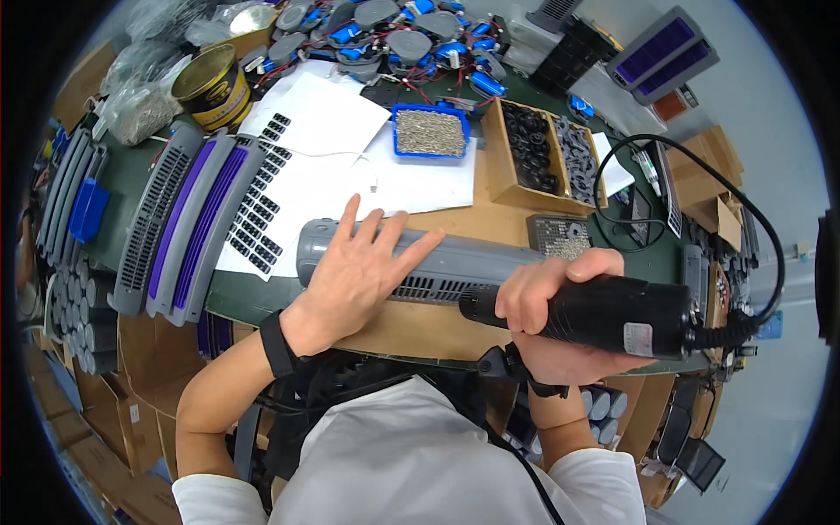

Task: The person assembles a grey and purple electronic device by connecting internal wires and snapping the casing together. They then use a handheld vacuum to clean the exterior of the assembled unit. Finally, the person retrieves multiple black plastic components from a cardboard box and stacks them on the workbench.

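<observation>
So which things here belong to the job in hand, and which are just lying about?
In the job: gray slotted housing under the left hand; black corded tool in the right hand; probably the blue tray of small metal pieces.

Apparently lying about: yellow-and-black tub; plastic bags; cardboard box at right.

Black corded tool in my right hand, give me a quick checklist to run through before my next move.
1. Grip: ok. Your right hand has its fingers wrapped around the black corded tool.
2. Steadying hand: ok. Your left hand lies spread on the grey slotted housing.
3. Cord: ok. The cord leaves the tool's rear and loops to the right, away from your left hand.
4. Contact: cannot tell. The tool's nose is at the housing's near side, but whether it touches is unclear.
5. Power: cannot tell. Nothing visible shows whether the tool is running.
6. Blue tray: ok. It sits beyond the housing, filled with small metal pieces.
</observation>
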`<state>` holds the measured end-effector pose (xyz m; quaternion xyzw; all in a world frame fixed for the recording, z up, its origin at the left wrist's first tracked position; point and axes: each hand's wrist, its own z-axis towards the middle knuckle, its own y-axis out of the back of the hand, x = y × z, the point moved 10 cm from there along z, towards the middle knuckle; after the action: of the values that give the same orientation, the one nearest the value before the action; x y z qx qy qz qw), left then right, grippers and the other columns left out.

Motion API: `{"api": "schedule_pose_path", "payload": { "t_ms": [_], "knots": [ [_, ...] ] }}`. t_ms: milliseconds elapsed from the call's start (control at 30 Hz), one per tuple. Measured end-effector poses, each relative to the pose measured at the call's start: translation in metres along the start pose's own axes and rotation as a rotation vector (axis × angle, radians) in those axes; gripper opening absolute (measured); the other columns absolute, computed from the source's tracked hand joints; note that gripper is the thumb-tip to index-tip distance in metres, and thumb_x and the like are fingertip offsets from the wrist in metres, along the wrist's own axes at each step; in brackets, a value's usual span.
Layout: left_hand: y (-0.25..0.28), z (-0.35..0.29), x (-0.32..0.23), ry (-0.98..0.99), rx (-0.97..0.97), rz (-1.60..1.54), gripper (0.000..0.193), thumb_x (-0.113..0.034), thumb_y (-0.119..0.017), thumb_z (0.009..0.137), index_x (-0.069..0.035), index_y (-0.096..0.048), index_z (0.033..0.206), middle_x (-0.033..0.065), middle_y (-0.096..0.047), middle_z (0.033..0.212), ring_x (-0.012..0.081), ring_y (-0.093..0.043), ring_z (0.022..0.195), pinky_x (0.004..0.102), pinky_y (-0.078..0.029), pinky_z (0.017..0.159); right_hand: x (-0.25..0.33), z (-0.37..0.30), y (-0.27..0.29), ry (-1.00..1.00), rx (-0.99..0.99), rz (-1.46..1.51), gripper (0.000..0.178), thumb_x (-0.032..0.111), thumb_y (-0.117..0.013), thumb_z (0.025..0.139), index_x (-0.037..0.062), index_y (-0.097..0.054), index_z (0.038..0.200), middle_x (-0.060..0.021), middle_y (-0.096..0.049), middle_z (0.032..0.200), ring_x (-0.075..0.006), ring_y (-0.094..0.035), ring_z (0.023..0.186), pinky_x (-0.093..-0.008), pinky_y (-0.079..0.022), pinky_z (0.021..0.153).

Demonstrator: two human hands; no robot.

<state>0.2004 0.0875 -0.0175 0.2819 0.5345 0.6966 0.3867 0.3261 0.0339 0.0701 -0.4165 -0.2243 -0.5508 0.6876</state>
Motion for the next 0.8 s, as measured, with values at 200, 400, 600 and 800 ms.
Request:
{"api": "schedule_pose_path", "payload": {
  "t_ms": [200, 400, 600, 800],
  "knots": [
    [-0.010, -0.001, 0.004, -0.020, -0.016, -0.087, 0.082, -0.014, -0.078, 0.061, -0.017, -0.050, 0.137, 0.0100, -0.055, 0.108, 0.0277, -0.056, 0.099, 0.0397, -0.044, 0.095, -0.016, -0.001, -0.014, -0.003, -0.033, -0.071, 0.091, 0.092, -0.027, 0.076, 0.0079, -0.043, 0.107, -0.0066, -0.049, 0.058, -0.0190, -0.047, 0.048, -0.0350, -0.044, 0.049],
    [-0.014, -0.001, 0.003, -0.065, -0.062, -0.073, 0.066, -0.016, -0.067, 0.073, -0.016, -0.050, 0.137, 0.0102, -0.055, 0.103, 0.0252, -0.057, 0.090, 0.0354, -0.049, 0.084, -0.048, -0.006, -0.013, -0.218, -0.081, -0.201, 0.093, 0.094, -0.028, 0.072, 0.0070, -0.042, 0.102, -0.0080, -0.051, 0.060, -0.0194, -0.048, 0.050, -0.0345, -0.044, 0.051],
    [-0.013, -0.002, 0.001, -0.087, -0.075, -0.004, 0.054, -0.018, -0.057, 0.082, -0.018, -0.052, 0.136, 0.0101, -0.056, 0.101, 0.0238, -0.058, 0.086, 0.0340, -0.050, 0.081, -0.056, -0.005, -0.020, -0.368, -0.009, -0.194, 0.080, 0.086, -0.045, 0.076, 0.0085, -0.045, 0.095, -0.0088, -0.052, 0.060, -0.0189, -0.048, 0.052, -0.0335, -0.043, 0.052],
    [-0.012, -0.001, 0.000, -0.084, -0.078, 0.011, 0.051, -0.017, -0.057, 0.083, -0.019, -0.054, 0.134, 0.0099, -0.056, 0.100, 0.0236, -0.057, 0.084, 0.0335, -0.051, 0.080, -0.057, -0.005, -0.035, -0.334, 0.223, -0.196, 0.033, 0.041, -0.061, 0.094, 0.0109, -0.046, 0.093, -0.0059, -0.053, 0.057, -0.0182, -0.047, 0.047, -0.0319, -0.043, 0.050]
  ]
}}
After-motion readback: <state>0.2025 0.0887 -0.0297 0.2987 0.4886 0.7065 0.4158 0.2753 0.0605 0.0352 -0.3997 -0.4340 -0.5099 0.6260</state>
